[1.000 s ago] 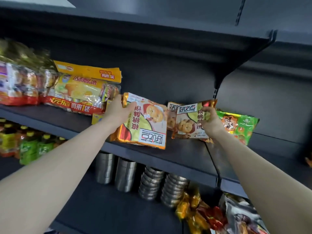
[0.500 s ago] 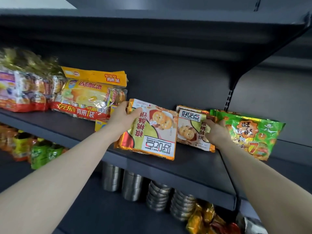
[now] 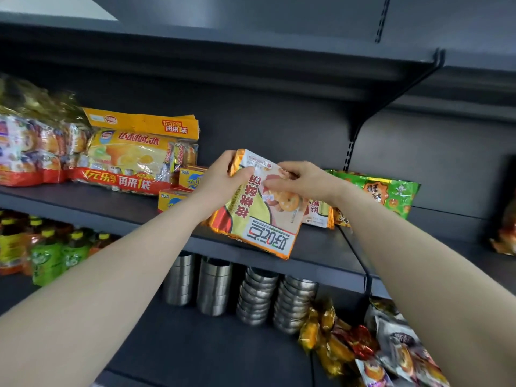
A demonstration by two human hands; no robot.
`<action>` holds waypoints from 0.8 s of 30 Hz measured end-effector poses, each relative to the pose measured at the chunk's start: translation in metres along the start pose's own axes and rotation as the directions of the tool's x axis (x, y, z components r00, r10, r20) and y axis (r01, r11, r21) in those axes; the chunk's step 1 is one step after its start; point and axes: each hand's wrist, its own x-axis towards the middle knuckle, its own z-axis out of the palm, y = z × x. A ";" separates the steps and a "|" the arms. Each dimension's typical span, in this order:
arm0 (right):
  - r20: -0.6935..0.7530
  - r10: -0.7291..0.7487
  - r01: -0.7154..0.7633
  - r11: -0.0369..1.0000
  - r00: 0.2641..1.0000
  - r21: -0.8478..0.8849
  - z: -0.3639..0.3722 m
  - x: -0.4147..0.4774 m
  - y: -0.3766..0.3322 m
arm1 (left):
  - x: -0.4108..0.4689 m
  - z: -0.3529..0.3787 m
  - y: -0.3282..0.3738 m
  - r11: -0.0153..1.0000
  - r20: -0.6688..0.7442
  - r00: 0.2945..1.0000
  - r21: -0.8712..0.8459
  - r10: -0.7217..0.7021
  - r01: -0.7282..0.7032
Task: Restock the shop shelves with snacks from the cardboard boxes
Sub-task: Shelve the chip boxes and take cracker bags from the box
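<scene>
Biscuit packet [image 3: 259, 213] leans on the middle shelf [image 3: 111, 208], its lower corner overhanging the front lip. The left hand [image 3: 220, 182] grips its edge at 10 o'clock; the right hand [image 3: 304, 181] seems to pinch its top at 1 o'clock. This looks like the placing step. The next move calls for sliding it rearward, beside the matching packet [image 3: 318, 216] at 3 o'clock.
</scene>
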 end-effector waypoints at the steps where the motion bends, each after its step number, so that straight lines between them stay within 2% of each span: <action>1: -0.018 0.019 -0.019 1.000 1.000 0.018 -0.002 -0.002 0.000 | 0.000 0.000 0.003 0.999 0.009 1.000 0.020 0.026 -0.027; 4: -0.151 0.083 -0.070 0.994 0.985 0.088 -0.006 -0.008 0.007 | 0.002 0.001 0.002 0.995 -0.088 0.994 0.083 0.059 -0.052; 6: -0.270 0.137 -0.084 0.977 0.953 0.197 -0.006 -0.011 0.015 | 0.002 0.004 -0.007 0.995 -0.141 0.989 0.081 -0.053 0.065; 9: -0.378 0.250 -0.039 0.873 0.891 0.486 0.001 -0.010 0.023 | -0.007 0.018 -0.016 0.967 0.035 0.966 0.002 -0.255 0.255; 11: -0.373 0.294 -0.015 0.802 0.880 0.597 0.008 -0.008 0.023 | -0.012 0.031 -0.016 0.963 0.170 0.957 -0.088 -0.236 0.253; 13: -0.325 0.302 -0.013 0.751 0.896 0.660 0.013 -0.006 0.029 | -0.012 0.040 -0.015 0.960 0.201 0.963 -0.176 -0.182 0.218; 14: -0.327 0.297 -0.026 0.773 0.897 0.634 0.013 -0.005 0.035 | -0.011 0.041 -0.016 0.954 0.188 0.966 -0.209 -0.179 0.217; 15: -0.366 0.276 -0.050 0.852 0.889 0.521 0.009 -0.006 0.041 | -0.010 0.041 -0.017 0.952 0.158 0.970 -0.217 -0.183 0.215; 16: -0.438 0.215 -0.066 0.942 0.873 0.329 0.003 -0.009 0.045 | -0.009 0.038 -0.018 0.963 0.117 0.978 -0.184 -0.175 0.195; 18: -0.563 -0.012 -0.003 1.000 0.826 -0.025 -0.013 -0.015 0.044 | -0.006 0.031 -0.019 0.993 0.065 0.991 0.023 -0.113 0.112; 19: -0.566 -0.128 0.073 0.990 0.814 -0.119 -0.019 -0.019 0.036 | -0.004 0.027 -0.019 0.989 0.082 0.994 0.138 -0.074 0.063; 20: -0.513 -0.217 0.146 0.974 0.830 -0.175 -0.025 -0.020 0.026 | -0.002 0.025 -0.015 0.976 0.114 0.993 0.219 -0.031 0.005; 21: -0.411 -0.251 0.183 0.963 0.876 -0.198 -0.029 -0.019 0.017 | 0.000 0.024 -0.012 0.964 0.150 0.989 0.262 -0.007 -0.033; 23: -0.187 -0.204 0.160 0.960 0.961 -0.229 -0.034 -0.014 0.009 | 0.007 0.025 -0.004 0.948 0.193 0.981 0.302 0.037 -0.096; 24: -0.138 -0.178 0.138 0.957 0.974 -0.257 -0.038 -0.011 0.010 | 0.010 0.025 0.000 0.940 0.197 0.978 0.318 0.063 -0.124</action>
